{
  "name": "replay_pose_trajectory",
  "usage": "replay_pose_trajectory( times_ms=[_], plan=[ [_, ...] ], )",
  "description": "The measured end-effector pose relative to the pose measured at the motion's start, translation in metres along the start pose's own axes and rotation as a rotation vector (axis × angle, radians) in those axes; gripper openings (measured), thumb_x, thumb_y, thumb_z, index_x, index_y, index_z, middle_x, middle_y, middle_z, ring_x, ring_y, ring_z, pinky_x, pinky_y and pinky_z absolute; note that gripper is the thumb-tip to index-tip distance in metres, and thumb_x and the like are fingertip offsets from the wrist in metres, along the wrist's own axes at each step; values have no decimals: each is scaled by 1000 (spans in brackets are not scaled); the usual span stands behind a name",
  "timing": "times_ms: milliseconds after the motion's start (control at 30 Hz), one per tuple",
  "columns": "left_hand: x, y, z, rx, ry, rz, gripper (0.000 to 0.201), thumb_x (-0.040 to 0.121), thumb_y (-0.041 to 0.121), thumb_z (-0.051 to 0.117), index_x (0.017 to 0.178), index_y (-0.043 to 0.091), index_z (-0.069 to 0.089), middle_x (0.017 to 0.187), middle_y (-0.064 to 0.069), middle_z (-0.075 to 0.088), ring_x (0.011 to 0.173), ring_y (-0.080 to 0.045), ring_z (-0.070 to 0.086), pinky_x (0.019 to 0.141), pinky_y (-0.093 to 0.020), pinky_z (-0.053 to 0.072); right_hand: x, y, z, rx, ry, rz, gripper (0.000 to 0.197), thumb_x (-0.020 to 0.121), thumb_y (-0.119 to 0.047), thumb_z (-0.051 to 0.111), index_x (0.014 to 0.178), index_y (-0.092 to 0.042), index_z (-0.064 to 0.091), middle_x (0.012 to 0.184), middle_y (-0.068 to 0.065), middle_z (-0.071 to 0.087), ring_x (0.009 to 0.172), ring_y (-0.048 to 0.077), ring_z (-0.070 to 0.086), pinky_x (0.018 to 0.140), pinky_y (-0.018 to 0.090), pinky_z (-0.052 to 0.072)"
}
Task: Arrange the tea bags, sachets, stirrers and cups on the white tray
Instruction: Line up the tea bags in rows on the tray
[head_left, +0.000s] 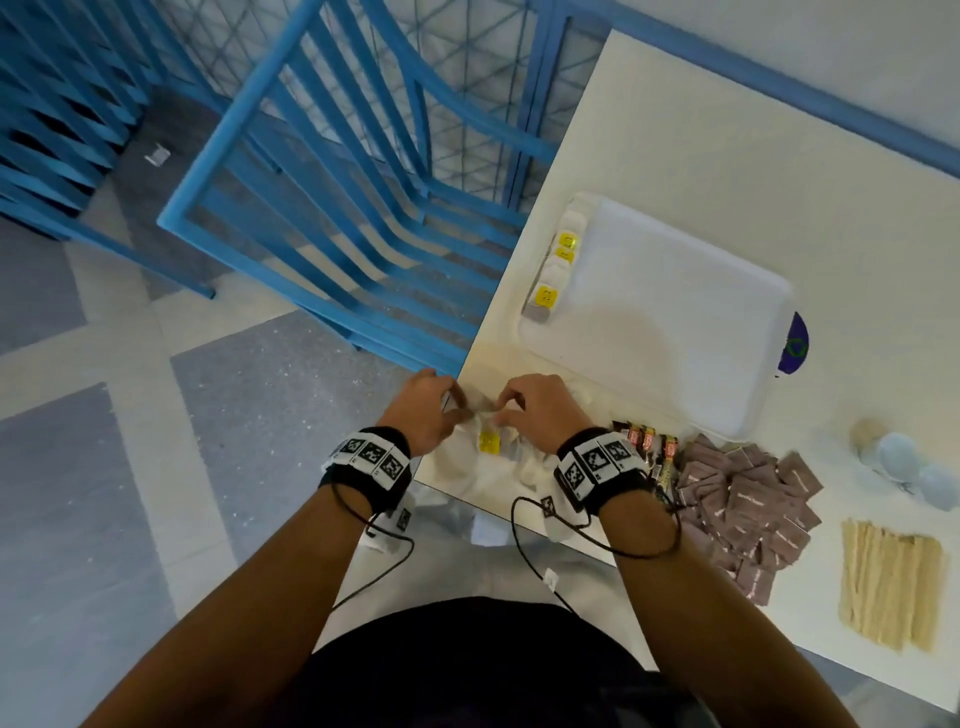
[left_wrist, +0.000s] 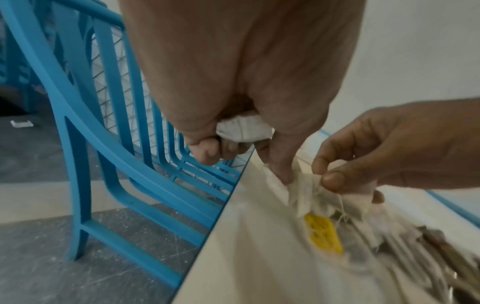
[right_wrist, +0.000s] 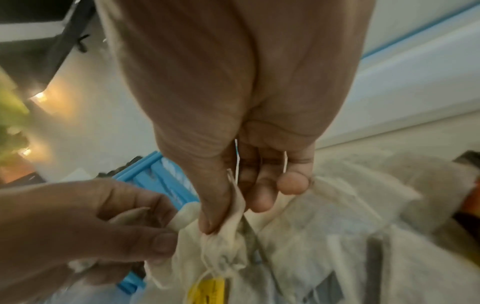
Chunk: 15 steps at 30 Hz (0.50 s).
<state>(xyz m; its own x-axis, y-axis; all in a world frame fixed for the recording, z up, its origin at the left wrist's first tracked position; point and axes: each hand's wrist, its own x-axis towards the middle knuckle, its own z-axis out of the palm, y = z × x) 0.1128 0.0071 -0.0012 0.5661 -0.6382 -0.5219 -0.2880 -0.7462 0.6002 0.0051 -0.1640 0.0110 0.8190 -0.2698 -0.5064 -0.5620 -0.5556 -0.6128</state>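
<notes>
Surface (head_left: 727, 130): pale cream, carrying all the items, with blue chairs (head_left: 332, 208) standing on the floor off its left edge.

White tray (head_left: 675, 322): lying flat on the surface beyond the hands; its middle is showing bare.

Tea bags on tray (head_left: 550, 275): sitting in a row along the tray's left edge, yellow tags showing.

Brown sachets (head_left: 748, 499): lying in a loose heap on the surface, near the tray's near corner, right of the right wrist.

Stirrers (head_left: 888, 587): pale wooden sticks lying side by side in a flat bundle, right of the sachets.

Loose tea bags (head_left: 498, 462): lying in a pile at the near left corner of the surface, under both hands.

Cups (head_left: 904, 462): pale blue, lying on their sides beyond the stirrers; the count is unclear.

Dark sachets (head_left: 649, 441): small, orange-marked, lying between the tea bag pile and the brown heap.

Left hand (head_left: 423, 410): its thumb and forefinger are pinching one tea bag (left_wrist: 303, 191) over the pile, while its curled fingers are holding a second bag (left_wrist: 244, 129) in the palm.

Right hand (head_left: 540, 410): its grip is pinching the same tea bag by the top, thumb against forefinger; the yellow tag (left_wrist: 323, 234) is hanging below on its string.
</notes>
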Motion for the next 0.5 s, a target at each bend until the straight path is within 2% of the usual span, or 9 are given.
replay_pose_trajectory(
  times_ms=[100,167,200,233,267,300,333,433,500],
  plan=[
    [7,13,-2,-157,78,-38,21,96,21,70,109,6,63,102,-3,53,89,-19,53,71,-19,36,-3,10,-16,64,89,6,12,77,-26,84,79,-18,75,78,-7,58,69,3,49,64,18,33],
    [14,22,-3,-227,96,-73,19,99,22,66,109,7,58,91,1,54,81,-16,49,58,-18,33,-6,12,-30,118,148,35,14,78,-33,84,79,-22,76,76,-13,61,67,1,52,64,10,36],
    [19,25,-3,-245,94,-85,18,99,23,64,107,10,55,85,5,52,75,-14,47,56,-17,32,-8,13,-37,175,170,57,14,79,-35,83,79,-23,75,74,-14,64,66,1,54,64,9,39],
    [23,30,-4,-267,94,-86,15,100,22,63,105,12,53,82,7,50,71,-12,46,55,-16,32,-8,14,-43,251,192,78,13,80,-35,83,79,-24,75,73,-13,67,67,3,58,67,11,44],
    [27,35,-5,-302,88,-83,13,100,18,62,105,14,52,82,7,53,68,-9,47,54,-15,34,-9,14,-48,328,215,95,12,81,-33,82,80,-24,75,74,-10,70,67,6,61,67,20,51],
    [30,41,-7,-359,64,-66,13,99,12,61,108,16,52,83,4,59,66,-8,50,53,-14,37,-9,13,-52,398,242,109,11,82,-31,81,80,-23,74,75,-7,72,66,10,63,64,27,55],
    [32,47,-8,-435,24,-48,20,98,5,58,114,17,53,84,-1,66,63,-11,53,51,-13,39,-9,12,-56,453,271,118,10,83,-28,81,80,-22,74,74,-5,73,63,11,63,60,29,54],
    [41,65,-11,-654,-85,-60,42,94,-2,55,129,21,57,74,-12,64,57,-21,54,44,-25,37,-8,6,-61,566,351,128,9,85,-21,80,82,-15,74,73,0,73,56,5,61,54,22,50],
    [46,80,-12,-787,-111,-144,36,91,-3,52,123,11,60,61,-15,55,48,-22,46,43,-27,29,-6,3,-62,597,376,135,10,84,-20,81,84,-12,75,73,2,73,53,6,61,52,22,50]
  ],
)
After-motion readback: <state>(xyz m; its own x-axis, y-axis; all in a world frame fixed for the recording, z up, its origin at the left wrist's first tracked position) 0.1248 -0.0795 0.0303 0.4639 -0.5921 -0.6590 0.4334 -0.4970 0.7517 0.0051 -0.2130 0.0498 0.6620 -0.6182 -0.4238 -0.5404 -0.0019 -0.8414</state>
